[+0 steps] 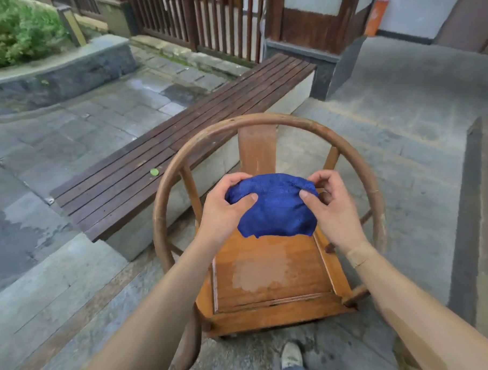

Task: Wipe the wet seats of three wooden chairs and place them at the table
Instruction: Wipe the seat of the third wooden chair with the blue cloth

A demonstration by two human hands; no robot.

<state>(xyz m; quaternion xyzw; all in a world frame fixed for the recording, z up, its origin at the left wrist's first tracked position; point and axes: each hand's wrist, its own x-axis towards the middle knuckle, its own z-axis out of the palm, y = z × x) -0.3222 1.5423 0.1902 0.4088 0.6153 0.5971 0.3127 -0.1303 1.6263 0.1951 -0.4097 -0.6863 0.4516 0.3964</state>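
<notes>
Chair [271, 270] count one, seat wet; one blue cloth [274, 208] pinched by left hand [224, 213] and right hand [332, 209].

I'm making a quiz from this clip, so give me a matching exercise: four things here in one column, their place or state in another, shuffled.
Things:
1. blue terry cloth
2. round-backed wooden chair
3. small green leaf
4. dark slatted wooden bench

Places or states:
A. lies on the bench slats
B. pinched by left hand and right hand
C. runs behind the chair on a pale base
D. seat shows a pale patch

Pairs: 1-B, 2-D, 3-A, 4-C
</notes>
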